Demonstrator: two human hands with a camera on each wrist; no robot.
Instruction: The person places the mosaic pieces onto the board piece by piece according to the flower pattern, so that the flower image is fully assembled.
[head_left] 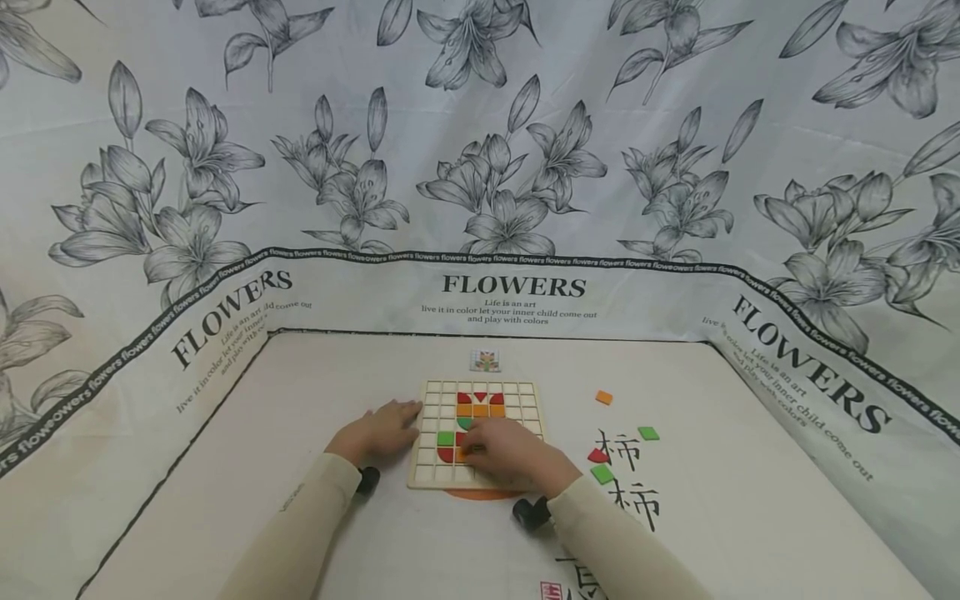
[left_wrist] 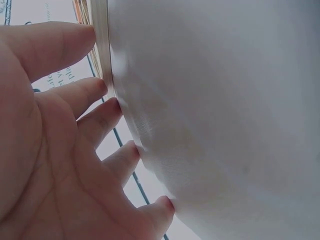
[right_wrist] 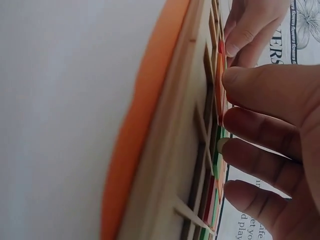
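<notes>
A pale wooden grid board [head_left: 427, 475] lies on the white cloth, with red, orange and green pieces in some cells. My left hand [head_left: 381, 433] rests at the board's left edge, its fingers spread and fingertips down at the cloth in the left wrist view. Over the lower middle of the board is my right hand [head_left: 513, 454], its thumb and fingertips touching an orange piece [right_wrist: 218, 75]. Beside those fingertips sit a green square [head_left: 446, 437] and a red rounded piece [head_left: 446, 455]. The right hand hides several cells on that side.
A small card with a coloured flower pattern [head_left: 485, 361] lies beyond the board. To the right are a loose orange piece [head_left: 603, 397], two green pieces [head_left: 648, 433] and a red piece [head_left: 597, 455]. An orange printed shape [head_left: 483, 494] shows under the board's near edge.
</notes>
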